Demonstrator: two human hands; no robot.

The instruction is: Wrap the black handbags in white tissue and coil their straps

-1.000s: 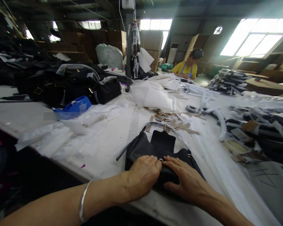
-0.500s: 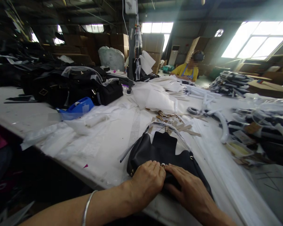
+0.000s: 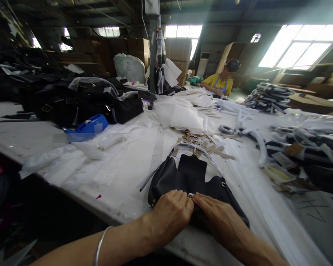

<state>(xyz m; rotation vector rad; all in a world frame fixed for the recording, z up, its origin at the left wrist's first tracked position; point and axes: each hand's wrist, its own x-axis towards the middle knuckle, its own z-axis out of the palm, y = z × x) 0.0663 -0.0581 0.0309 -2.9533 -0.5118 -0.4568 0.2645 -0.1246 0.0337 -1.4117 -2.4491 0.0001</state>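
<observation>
A black handbag [image 3: 166, 177] lies on the table right before me, its flap [image 3: 192, 168] folded back and its clear-wrapped handle stretched away from me. My left hand [image 3: 172, 208] has its fingers curled over the bag's near edge, closed on it. Beside it, my right hand [image 3: 219, 212] grips the same edge with its fingers bent over the black material. Between the fingertips of both hands shows a small shiny metal fitting [image 3: 190, 195]. Both thumbs are mostly hidden.
Black bags [image 3: 91, 99] are heaped at the left behind a blue tape dispenser [image 3: 88, 125]. White sheets [image 3: 180, 114] and paper tags with cords [image 3: 197, 137] lie beyond the handbag. Wrapped straps pile up at right. A co-worker in yellow [image 3: 218, 85] sits across the table.
Both hands stay on the bag's near edge. My right thumb, seen below the fingers before, is now tucked out of sight. The whole view has shifted slightly.
</observation>
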